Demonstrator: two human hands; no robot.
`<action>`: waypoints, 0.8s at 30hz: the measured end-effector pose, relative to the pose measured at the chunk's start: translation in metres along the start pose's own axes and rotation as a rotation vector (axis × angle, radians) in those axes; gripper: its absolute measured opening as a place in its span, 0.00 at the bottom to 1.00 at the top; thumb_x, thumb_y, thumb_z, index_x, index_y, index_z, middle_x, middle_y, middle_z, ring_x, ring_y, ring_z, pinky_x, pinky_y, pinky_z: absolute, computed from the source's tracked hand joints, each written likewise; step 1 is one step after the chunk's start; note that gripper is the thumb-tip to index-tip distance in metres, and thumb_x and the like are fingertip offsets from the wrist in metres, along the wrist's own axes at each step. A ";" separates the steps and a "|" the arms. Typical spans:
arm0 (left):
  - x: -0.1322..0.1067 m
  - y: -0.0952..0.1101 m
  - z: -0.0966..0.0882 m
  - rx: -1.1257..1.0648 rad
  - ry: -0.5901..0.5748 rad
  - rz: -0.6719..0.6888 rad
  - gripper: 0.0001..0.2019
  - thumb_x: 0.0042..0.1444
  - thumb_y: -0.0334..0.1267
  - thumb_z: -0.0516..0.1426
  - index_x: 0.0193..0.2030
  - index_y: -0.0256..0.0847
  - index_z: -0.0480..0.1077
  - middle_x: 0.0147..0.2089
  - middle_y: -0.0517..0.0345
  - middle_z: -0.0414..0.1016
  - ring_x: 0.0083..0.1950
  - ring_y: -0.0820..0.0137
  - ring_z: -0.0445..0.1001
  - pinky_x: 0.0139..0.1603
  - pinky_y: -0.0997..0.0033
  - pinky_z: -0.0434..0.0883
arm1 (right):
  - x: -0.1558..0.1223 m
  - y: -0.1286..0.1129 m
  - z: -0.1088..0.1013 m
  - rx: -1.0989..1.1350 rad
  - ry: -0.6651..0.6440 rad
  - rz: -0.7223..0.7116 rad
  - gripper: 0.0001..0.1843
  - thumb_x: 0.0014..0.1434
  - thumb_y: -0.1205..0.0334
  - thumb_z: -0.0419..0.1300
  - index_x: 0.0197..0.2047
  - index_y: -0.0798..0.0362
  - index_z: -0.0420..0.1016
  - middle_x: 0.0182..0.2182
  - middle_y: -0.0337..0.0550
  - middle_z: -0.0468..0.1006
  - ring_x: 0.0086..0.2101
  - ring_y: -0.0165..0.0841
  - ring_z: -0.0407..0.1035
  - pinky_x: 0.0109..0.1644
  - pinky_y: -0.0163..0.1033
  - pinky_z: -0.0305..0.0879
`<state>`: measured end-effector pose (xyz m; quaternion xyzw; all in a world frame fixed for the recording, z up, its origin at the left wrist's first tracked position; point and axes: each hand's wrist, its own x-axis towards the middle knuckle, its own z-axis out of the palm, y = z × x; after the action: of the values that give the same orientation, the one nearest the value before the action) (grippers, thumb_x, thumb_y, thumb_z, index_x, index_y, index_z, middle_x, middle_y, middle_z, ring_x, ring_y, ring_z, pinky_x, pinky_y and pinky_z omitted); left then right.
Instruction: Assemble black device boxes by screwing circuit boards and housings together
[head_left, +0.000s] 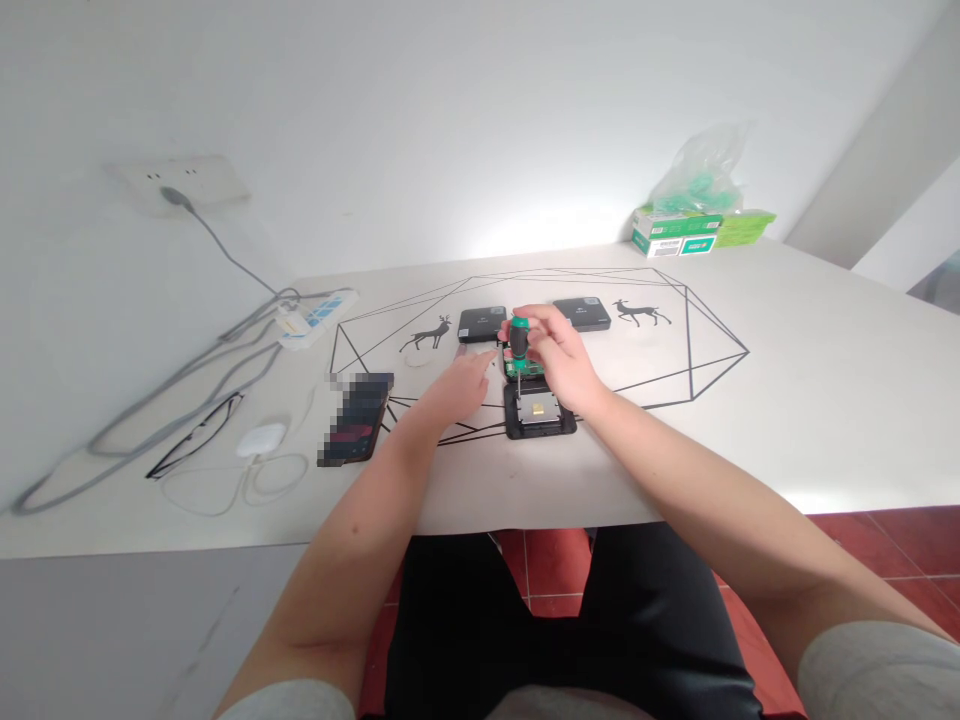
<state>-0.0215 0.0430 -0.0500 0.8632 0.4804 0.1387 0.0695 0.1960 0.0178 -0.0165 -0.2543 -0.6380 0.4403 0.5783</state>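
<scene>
R hand [562, 362] pinching green-and-black screwdriver [519, 342] — hold vert., press evenly over black rectangular plastic case [551, 431]; L hand [466, 383] grip — can't tell.

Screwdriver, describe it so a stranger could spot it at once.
On the white table, find the right hand by the open black case. It holds the screwdriver, tip down: a green-and-black handle on a thin metal shaft, unlike the flat black boxes.

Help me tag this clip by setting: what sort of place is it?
Looks like a table used for small electronics work, though whether home or workshop I can't tell: screwdriver, green circuit board, power strip.
</scene>
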 end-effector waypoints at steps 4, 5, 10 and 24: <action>-0.001 -0.001 0.000 0.004 0.008 -0.025 0.30 0.68 0.30 0.48 0.76 0.35 0.64 0.62 0.39 0.77 0.65 0.48 0.74 0.68 0.44 0.71 | 0.001 0.002 0.000 -0.081 0.031 -0.076 0.16 0.69 0.45 0.60 0.55 0.41 0.71 0.41 0.42 0.75 0.42 0.39 0.75 0.46 0.50 0.78; -0.001 -0.001 0.000 0.002 0.010 -0.026 0.30 0.68 0.30 0.48 0.76 0.35 0.63 0.62 0.39 0.77 0.65 0.48 0.74 0.68 0.44 0.71 | 0.001 0.004 -0.001 -0.119 0.048 -0.102 0.16 0.68 0.45 0.62 0.54 0.42 0.72 0.39 0.42 0.74 0.41 0.39 0.73 0.44 0.48 0.77; -0.001 -0.001 0.000 0.011 0.006 -0.019 0.30 0.68 0.29 0.48 0.77 0.36 0.63 0.61 0.40 0.77 0.63 0.48 0.75 0.67 0.44 0.72 | 0.006 0.010 -0.005 -0.146 0.086 -0.121 0.16 0.64 0.48 0.69 0.50 0.41 0.71 0.35 0.36 0.63 0.34 0.33 0.65 0.36 0.42 0.71; 0.000 0.002 -0.003 0.044 0.001 -0.045 0.30 0.67 0.27 0.48 0.75 0.35 0.64 0.62 0.40 0.78 0.63 0.49 0.74 0.67 0.46 0.71 | 0.001 0.004 -0.001 -0.021 -0.033 -0.120 0.19 0.69 0.39 0.61 0.55 0.41 0.73 0.40 0.41 0.79 0.44 0.39 0.77 0.52 0.52 0.77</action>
<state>-0.0209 0.0414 -0.0466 0.8533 0.5028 0.1269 0.0535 0.1962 0.0213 -0.0196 -0.2145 -0.6661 0.4023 0.5903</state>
